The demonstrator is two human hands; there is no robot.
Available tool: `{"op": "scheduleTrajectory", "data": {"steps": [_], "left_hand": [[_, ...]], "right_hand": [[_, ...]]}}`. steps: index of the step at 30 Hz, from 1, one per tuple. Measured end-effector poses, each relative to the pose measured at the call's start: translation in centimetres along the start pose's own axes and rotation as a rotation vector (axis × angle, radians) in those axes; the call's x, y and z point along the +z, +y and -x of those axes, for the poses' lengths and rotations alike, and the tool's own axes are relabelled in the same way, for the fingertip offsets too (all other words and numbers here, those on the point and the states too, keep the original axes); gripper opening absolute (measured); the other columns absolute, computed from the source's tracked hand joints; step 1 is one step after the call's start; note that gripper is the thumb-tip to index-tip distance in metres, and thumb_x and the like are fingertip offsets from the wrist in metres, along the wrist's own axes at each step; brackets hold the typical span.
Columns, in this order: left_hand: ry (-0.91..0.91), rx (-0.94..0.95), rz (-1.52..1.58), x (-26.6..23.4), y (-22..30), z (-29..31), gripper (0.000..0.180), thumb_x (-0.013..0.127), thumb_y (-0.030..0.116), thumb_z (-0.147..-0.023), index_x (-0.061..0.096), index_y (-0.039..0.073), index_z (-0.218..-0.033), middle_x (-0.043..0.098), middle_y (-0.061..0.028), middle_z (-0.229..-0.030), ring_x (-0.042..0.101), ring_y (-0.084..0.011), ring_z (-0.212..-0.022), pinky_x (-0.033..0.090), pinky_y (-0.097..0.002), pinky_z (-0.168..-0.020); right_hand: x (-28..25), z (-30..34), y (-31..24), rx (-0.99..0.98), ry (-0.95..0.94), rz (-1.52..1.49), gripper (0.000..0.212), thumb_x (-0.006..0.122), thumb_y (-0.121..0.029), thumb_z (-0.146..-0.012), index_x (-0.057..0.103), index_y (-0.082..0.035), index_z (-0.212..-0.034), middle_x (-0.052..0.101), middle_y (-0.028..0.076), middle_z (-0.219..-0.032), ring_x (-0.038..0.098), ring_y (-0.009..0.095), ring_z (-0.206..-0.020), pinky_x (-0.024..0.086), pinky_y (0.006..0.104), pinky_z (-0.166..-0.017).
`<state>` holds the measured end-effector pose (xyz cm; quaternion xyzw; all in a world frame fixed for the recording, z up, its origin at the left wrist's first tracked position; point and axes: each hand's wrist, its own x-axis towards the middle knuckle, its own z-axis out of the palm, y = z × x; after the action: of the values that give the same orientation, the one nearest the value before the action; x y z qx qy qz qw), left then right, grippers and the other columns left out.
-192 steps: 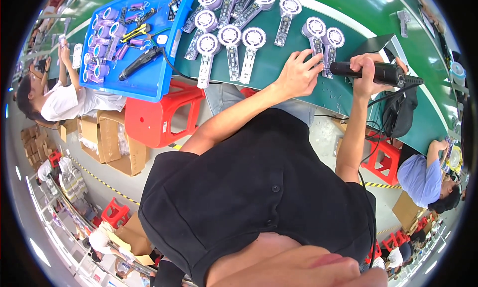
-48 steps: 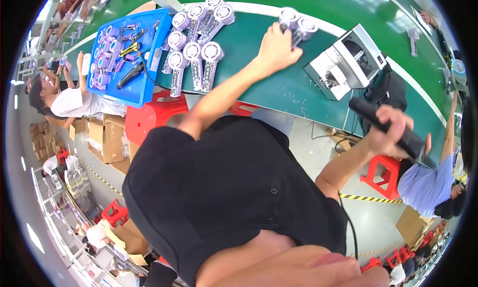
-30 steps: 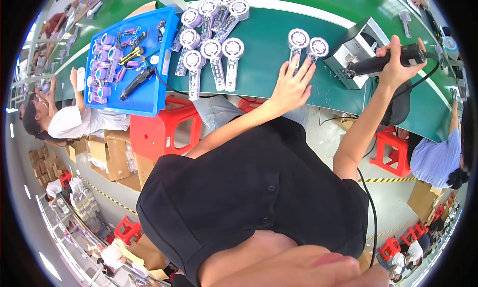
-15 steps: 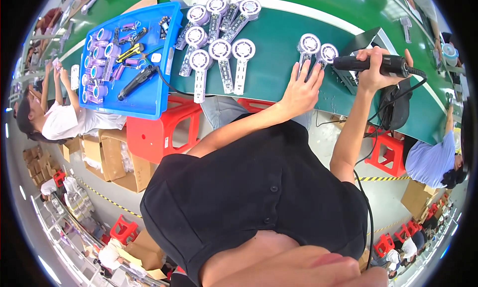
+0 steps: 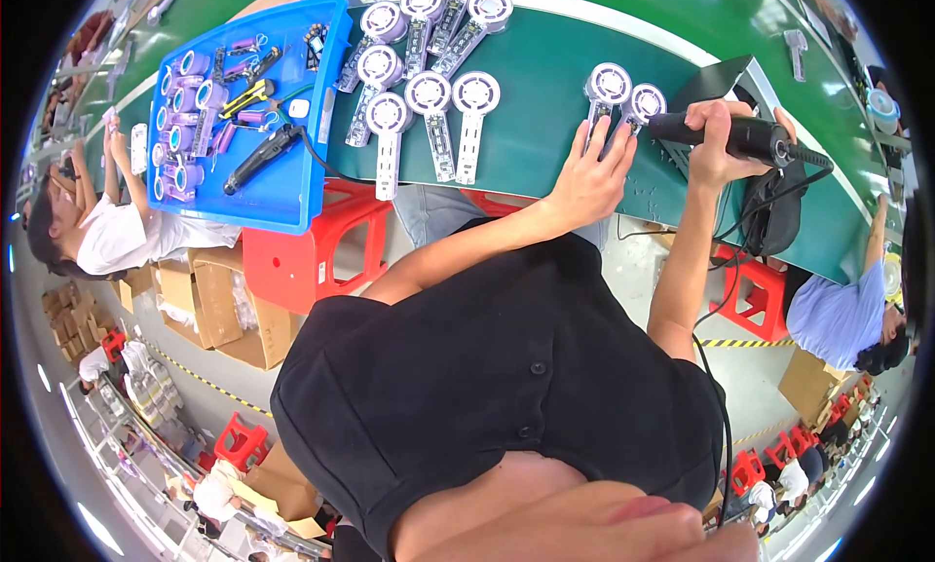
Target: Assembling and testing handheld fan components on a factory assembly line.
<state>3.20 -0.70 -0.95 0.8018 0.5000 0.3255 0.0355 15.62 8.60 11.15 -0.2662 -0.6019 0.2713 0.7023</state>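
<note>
Head view gave us the green table (image 5: 545, 85) and, above its right part, a black corded tool (image 5: 755, 140) that we judged stiff and fairly heavy, best held around its body. On the tabletop lay the left fan (image 5: 610, 82) and the right fan (image 5: 647, 102), pale handheld pieces we took for light, rigid, slightly slick plastic, best steadied at the round heads (the bared circuit boards (image 5: 600, 111) along the handles looked fragile). Our left forearm (image 5: 477, 241) slanted in, the left hand (image 5: 587, 184) palm down, its fingers extended and slightly spread onto the handles, pressing rather than clasping, we thought. Our right forearm (image 5: 684, 260) rose steeply, and the right hand (image 5: 716, 148) had its fingers wrapped around the tool, whose tip sat at the right fan's handle; touching or not, we could not tell.
</note>
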Motion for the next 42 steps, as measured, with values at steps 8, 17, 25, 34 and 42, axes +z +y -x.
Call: {"op": "scheduleTrajectory", "data": {"steps": [8,17,25,34,42], "left_hand": [[0.004,0.0,-0.016,-0.2,0.2,0.0,0.07,0.071,0.021,-0.077,0.051,-0.001,-0.14,0.043,-0.0204,-0.149,0.038,-0.0471,-0.136,0.032,-0.0617,-0.111],[0.001,0.013,0.005,-0.4,0.0,-0.1,0.069,0.07,0.021,-0.079,0.049,-0.001,-0.141,0.042,-0.0211,-0.149,0.038,-0.0471,-0.136,0.032,-0.062,-0.111],[-0.002,0.015,0.03,-0.3,0.2,0.0,0.069,0.07,0.02,-0.079,0.049,-0.001,-0.141,0.042,-0.022,-0.149,0.037,-0.0483,-0.136,0.032,-0.0628,-0.11],[-0.002,0.012,0.036,-0.3,0.0,0.1,0.068,0.07,0.02,-0.08,0.05,-0.001,-0.141,0.042,-0.0219,-0.149,0.037,-0.0483,-0.136,0.031,-0.0628,-0.111],[0.011,0.031,0.018,-0.5,0.1,0.0,0.066,0.07,0.021,-0.079,0.051,-0.001,-0.139,0.043,-0.0215,-0.149,0.038,-0.0469,-0.136,0.033,-0.0615,-0.11]], "right_hand": [[-0.1,0.4,0.5,-0.046,0.017,0.011,0.063,0.066,0.011,-0.087,0.027,-0.01,-0.132,0.064,0.015,-0.072,0.06,0.019,-0.053,0.055,0.0357,-0.055],[-6.2,-4.9,-5.4,-0.048,0.235,0.193,0.063,0.067,0.014,-0.082,0.031,-0.008,-0.129,0.064,0.02,-0.071,0.058,0.023,-0.047,0.056,0.0402,-0.049],[-6.8,-4.6,-4.1,-0.02,0.207,0.231,0.065,0.073,0.007,-0.085,0.031,-0.009,-0.132,0.064,0.017,-0.073,0.06,0.021,-0.05,0.056,0.037,-0.048],[-7.2,-5.9,-2.5,0.177,0.209,0.155,0.063,0.075,0.0,-0.088,0.032,-0.009,-0.133,0.058,0.013,-0.071,0.056,0.021,-0.048,0.052,0.0377,-0.047],[-1.9,-2.2,-1.3,0.066,0.116,-0.131,0.069,0.065,0.01,-0.088,0.027,-0.016,-0.14,0.063,0.017,-0.073,0.059,0.023,-0.051,0.055,0.043,-0.051]]}}
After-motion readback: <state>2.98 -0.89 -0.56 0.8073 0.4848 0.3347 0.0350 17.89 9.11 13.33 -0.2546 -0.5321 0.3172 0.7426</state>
